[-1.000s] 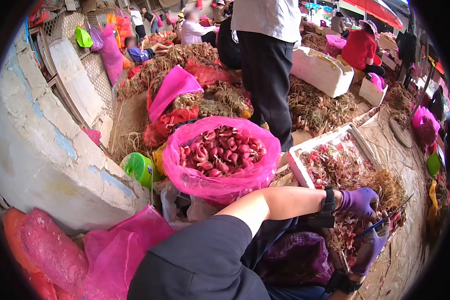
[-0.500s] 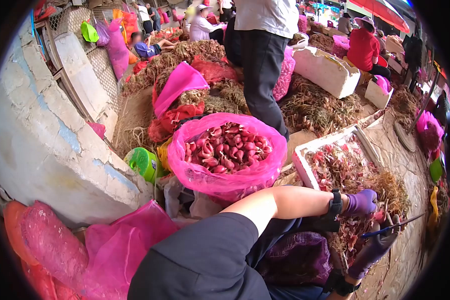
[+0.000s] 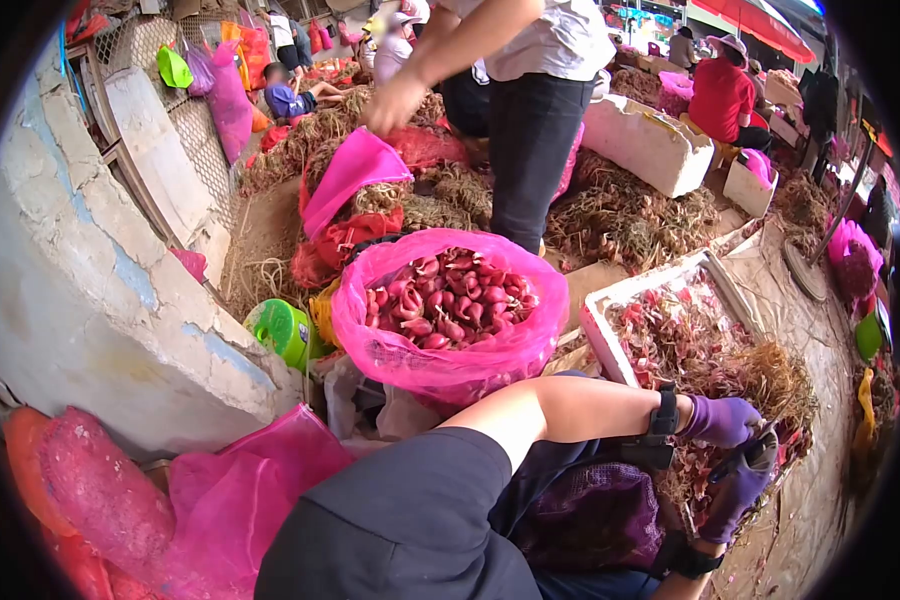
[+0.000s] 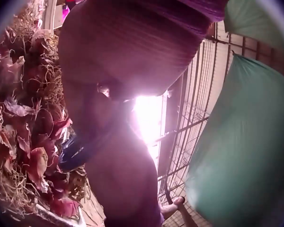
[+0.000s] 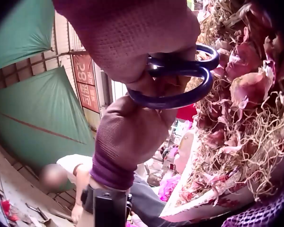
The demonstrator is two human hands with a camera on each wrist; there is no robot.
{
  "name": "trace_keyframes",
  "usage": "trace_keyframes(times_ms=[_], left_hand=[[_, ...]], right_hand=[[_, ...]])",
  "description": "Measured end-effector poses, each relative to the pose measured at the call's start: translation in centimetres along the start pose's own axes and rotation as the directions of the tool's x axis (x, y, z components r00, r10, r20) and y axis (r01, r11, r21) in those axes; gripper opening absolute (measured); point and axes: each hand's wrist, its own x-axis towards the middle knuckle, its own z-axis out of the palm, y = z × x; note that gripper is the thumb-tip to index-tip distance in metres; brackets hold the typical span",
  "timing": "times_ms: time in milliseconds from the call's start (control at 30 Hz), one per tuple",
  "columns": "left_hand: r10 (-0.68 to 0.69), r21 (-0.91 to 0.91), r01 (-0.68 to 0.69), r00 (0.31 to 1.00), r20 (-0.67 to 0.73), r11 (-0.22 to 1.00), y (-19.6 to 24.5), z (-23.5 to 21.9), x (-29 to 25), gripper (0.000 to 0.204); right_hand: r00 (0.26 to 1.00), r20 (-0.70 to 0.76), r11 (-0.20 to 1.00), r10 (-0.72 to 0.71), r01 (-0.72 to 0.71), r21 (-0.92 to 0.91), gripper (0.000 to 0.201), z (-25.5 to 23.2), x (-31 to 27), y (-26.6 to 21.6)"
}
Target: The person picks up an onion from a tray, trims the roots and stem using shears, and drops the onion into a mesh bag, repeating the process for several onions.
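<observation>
My left hand point(image 3: 722, 420), in a purple glove, is over the near end of a white foam box point(image 3: 607, 343) full of shallot skins and roots. Its curled fingers pinch a small reddish shallot point(image 5: 166, 86), mostly hidden between the two hands. My right hand point(image 3: 738, 488), gloved as well, grips scissors point(image 5: 174, 103) by their dark blue handles, close against the left fingers. The blades are hidden. Left of the box, a pink mesh bag point(image 3: 445, 375) stands open, filled with peeled shallots point(image 3: 450, 305).
A purple mesh sack point(image 3: 595, 520) sits by my legs. A green bucket point(image 3: 278, 332) stands beside the cracked wall point(image 3: 120, 300). Beyond the pink bag a person point(image 3: 535, 120) stands among heaps of dried shallots point(image 3: 635, 215). Pink netting point(image 3: 260, 490) lies at the lower left.
My right hand has turned and drawn close to the left one; the scissors blades, visible before, are now hidden. The standing person has bent and reached an arm toward the pink sheet.
</observation>
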Motion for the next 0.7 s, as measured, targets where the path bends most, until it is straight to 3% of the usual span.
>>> trace_keyframes(times_ms=[33,67,133,167,233,333,400,467,533,600,700], left_hand=[[0.041,0.005,-0.041,0.999,-0.006,0.999,-0.1,0.2,-0.2,0.016],[0.042,0.007,-0.042,0.999,-0.01,0.999,-0.2,0.0,-0.1,0.016],[-0.087,-0.106,0.094,0.994,0.063,0.99,-0.4,-0.7,0.2,0.016],[-0.087,-0.105,0.093,0.994,0.061,0.99,-0.3,-1.1,0.2,0.016],[-0.095,-0.196,0.112,0.991,0.096,0.974,-0.2,-1.8,0.2,0.018],[-0.086,-0.197,0.102,0.992,0.089,0.975,-0.5,-1.8,0.2,0.018],[-0.171,-0.322,0.182,0.983,0.065,0.929,-1.0,-1.5,0.3,0.018],[-0.152,-0.375,0.162,0.987,0.057,0.913,-1.7,-1.3,0.4,0.017],[-0.131,-0.428,0.141,0.99,0.053,0.893,-0.9,-1.5,0.0,0.016],[-0.22,-0.602,0.327,0.944,0.246,0.729,2.9,-3.2,-1.8,0.018],[-0.272,-0.522,0.327,0.945,0.181,0.787,3.0,-2.7,-1.7,0.021]], right_hand=[[0.995,-0.095,0.999,-0.037,0.034,-0.032,0.043,1.1,-0.3,-0.4],[0.995,-0.092,0.999,-0.039,0.036,-0.032,0.043,1.6,-0.4,-0.7],[0.996,-0.078,0.996,-0.032,0.039,0.08,0.043,2.2,-0.6,-1.5],[0.997,-0.075,0.996,-0.034,0.04,0.081,0.043,2.9,-1.0,-2.7],[0.987,-0.142,0.991,0.078,-0.061,0.116,0.045,4.2,-1.7,-5.0],[0.983,-0.147,0.984,0.111,-0.087,0.157,0.048,3.8,-1.6,-4.9],[0.982,-0.131,0.977,0.135,-0.111,0.181,0.049,1.3,-1.0,-2.9],[0.981,-0.113,0.97,0.158,-0.133,0.203,0.051,0.6,-0.5,-2.1],[0.982,-0.189,0.998,-0.022,0.032,0.049,0.049,0.2,-0.3,-1.8],[0.98,-0.185,0.997,-0.072,0.076,0.018,0.045,-0.1,-0.5,-2.4],[0.966,-0.218,0.989,-0.141,0.149,0.018,0.042,0.4,-0.4,-3.0]])
